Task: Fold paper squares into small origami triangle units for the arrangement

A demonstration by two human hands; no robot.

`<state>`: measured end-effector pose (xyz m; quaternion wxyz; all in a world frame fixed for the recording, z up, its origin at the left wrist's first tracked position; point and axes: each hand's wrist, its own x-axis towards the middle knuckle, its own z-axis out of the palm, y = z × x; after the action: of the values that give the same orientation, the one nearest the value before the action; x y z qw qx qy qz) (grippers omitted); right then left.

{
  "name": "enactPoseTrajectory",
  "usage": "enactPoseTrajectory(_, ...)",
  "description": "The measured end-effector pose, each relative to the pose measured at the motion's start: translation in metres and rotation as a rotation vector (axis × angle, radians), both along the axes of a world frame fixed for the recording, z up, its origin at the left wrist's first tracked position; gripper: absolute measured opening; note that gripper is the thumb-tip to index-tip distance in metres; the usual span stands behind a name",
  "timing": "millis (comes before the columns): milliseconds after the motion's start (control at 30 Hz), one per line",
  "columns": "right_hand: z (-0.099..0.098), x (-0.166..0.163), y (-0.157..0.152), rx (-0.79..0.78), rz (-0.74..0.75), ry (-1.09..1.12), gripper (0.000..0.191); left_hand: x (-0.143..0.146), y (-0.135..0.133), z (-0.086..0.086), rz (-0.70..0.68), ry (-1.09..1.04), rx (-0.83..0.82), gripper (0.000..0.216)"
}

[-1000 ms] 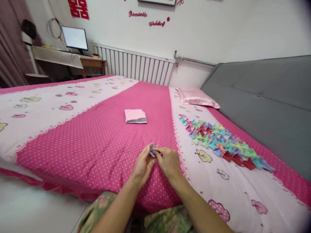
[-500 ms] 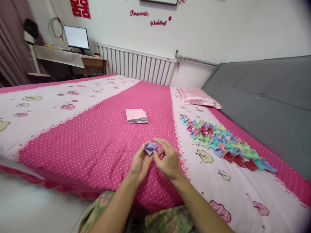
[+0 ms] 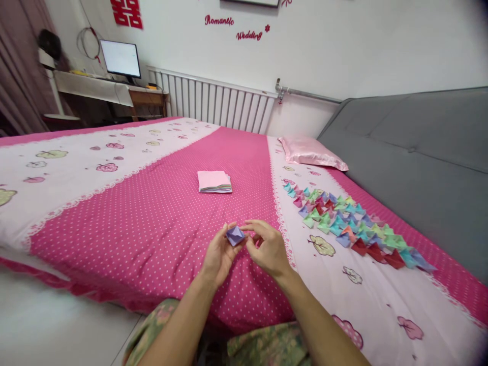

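A small purple paper boat [image 3: 235, 235] sits between my hands above the pink dotted bedspread. My left hand [image 3: 220, 258] holds it from the left and below, palm partly up, thumb along its near side. From the right, my right hand [image 3: 268, 249] pinches at the boat's right corner with thumb and fingertips; the exact contact is too small to make out. Several folded paper boats [image 3: 353, 226] in many colours stand in close rows on the bed to the right. Beyond my hands lies a stack of square paper [image 3: 214, 182], a pink sheet on top.
A pink pillow [image 3: 310, 153] rests near the grey headboard [image 3: 414, 152]. Behind the bed runs a white radiator [image 3: 217, 99]. At the far left, a desk [image 3: 91, 89] carries a monitor [image 3: 120, 58]. The bed's front edge is close to my knees.
The purple paper boat has tipped and opened out, so its inner folds now face me more. My right hand has shifted slightly right and down. The stack and rows stay put.
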<state>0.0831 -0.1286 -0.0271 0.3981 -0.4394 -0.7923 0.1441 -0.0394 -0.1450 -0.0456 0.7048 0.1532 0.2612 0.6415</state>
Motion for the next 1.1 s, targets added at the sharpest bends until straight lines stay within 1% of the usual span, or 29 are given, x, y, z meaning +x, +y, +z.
enactPoseTrajectory(100,0.000,0.000,0.000,0.014,0.016,-0.027,0.035,-0.001,0.000,0.001,-0.001,-0.002,0.003,0.021)
enactPoseTrajectory(267,-0.001,0.001,-0.001,0.027,-0.004,-0.116,0.031,-0.002,0.000,0.000,-0.020,-0.007,0.009,0.020)
enactPoseTrajectory(333,-0.001,0.001,-0.001,0.026,-0.013,-0.151,0.029,-0.001,0.000,-0.002,-0.008,0.045,0.008,0.020)
enactPoseTrajectory(433,0.000,0.000,-0.002,0.032,-0.025,-0.208,0.024,0.000,0.002,-0.008,0.022,0.142,0.025,0.025)
enactPoseTrajectory(533,0.000,0.000,-0.003,0.039,-0.022,-0.250,0.021,0.001,0.003,-0.013,0.033,0.169,0.036,0.027)
enactPoseTrajectory(833,-0.002,0.000,-0.003,0.033,-0.011,-0.267,0.019,0.002,0.001,-0.008,0.027,0.205,0.045,0.033)
enactPoseTrajectory(1100,-0.004,0.000,-0.001,0.032,0.008,-0.253,0.016,0.003,0.003,-0.015,0.029,0.237,0.108,0.030)
